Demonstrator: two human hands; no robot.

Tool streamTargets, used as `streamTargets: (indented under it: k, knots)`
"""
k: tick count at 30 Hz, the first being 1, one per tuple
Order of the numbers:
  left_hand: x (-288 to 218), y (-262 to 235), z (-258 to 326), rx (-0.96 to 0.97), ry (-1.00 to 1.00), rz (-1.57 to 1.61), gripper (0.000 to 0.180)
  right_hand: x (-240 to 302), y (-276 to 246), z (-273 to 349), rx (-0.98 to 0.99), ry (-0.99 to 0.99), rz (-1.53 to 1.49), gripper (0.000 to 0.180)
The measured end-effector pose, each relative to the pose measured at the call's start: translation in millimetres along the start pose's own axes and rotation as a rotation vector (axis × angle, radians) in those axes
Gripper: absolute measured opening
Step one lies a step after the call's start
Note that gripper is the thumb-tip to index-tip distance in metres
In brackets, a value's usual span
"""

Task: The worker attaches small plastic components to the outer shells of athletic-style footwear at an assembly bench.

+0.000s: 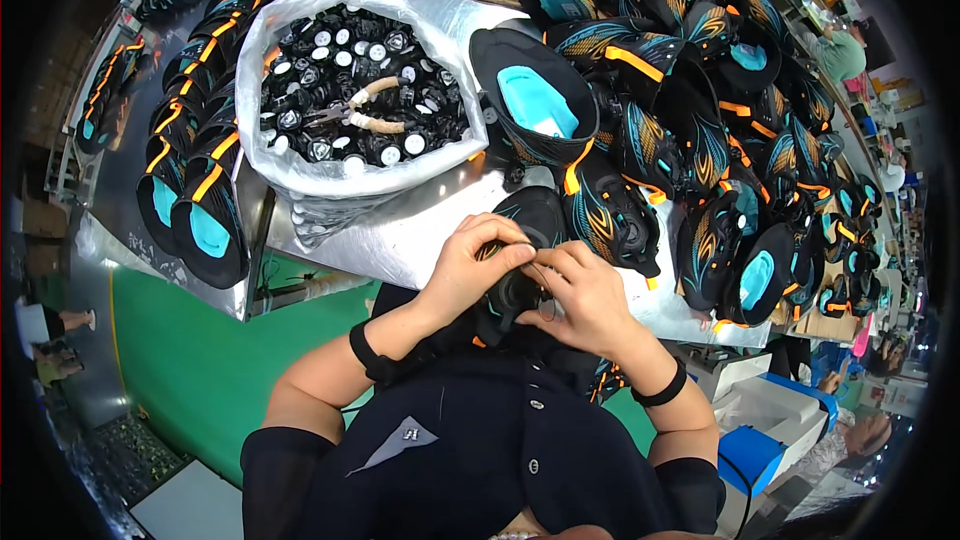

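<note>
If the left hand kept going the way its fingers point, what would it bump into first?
The left hand points right, at the right hand. Their fingertips already meet over the black shoe they both hold, so it would probably hit the right hand's fingers first. Depth is hard to judge.

Both forearms rise from the lower edge and meet at the frame's centre, each with a dark band at the wrist. The left hand (468,270) curls its fingers inward, thumb pressed forward. The right hand (585,295) faces it (knuckles up), fingertips touching the left in a close pinching grip.
</note>
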State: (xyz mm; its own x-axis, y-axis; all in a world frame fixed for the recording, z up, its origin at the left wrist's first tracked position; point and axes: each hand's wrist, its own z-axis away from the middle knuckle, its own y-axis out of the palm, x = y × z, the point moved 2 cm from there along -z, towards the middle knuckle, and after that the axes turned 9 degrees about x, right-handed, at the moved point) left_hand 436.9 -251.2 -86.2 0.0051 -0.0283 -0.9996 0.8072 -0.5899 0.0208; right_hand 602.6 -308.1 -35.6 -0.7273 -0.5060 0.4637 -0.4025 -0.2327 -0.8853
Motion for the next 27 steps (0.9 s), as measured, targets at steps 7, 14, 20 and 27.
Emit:
streamTargets:
  k: [7,14,20,27]
  knots:
    - [12,1,-5,0.06,-0.228,0.272,0.019,13,12,2,-0.062,0.159,0.136,0.049]
    - [13,-3,0,0.056,-0.313,0.34,0.026,-2,24,21,-0.364,0.187,-0.238,0.043]
    - [5,-2,0,0.094,-0.399,0.376,0.026,4,31,23,-0.321,0.171,-0.13,0.051]
    - [6,12,6,0.034,-0.139,-0.177,0.011,-5,50,14,-0.541,0.168,0.008,0.035]
